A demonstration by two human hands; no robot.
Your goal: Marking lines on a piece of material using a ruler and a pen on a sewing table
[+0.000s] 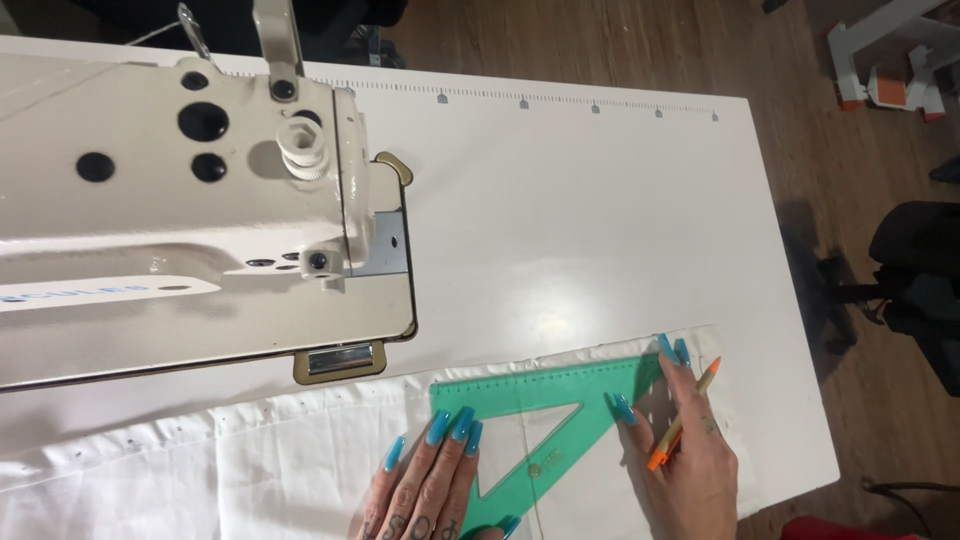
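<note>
A green see-through set square (520, 395) lies flat on a piece of white cloth (270, 460) near the table's front edge. My left hand (425, 490), with long blue nails, presses down on the set square's left part and the cloth beside it. My right hand (685, 450) rests at the set square's right tip, fingertips touching its edge. It holds an orange pen (683, 418) that points away along the back of the hand.
A cream industrial sewing machine (190, 200) fills the left of the white table (600, 220), which has a ruler printed along its far edge. Beyond the table's right edge are wooden floor, a black chair base (910, 290) and a white stand (890, 60).
</note>
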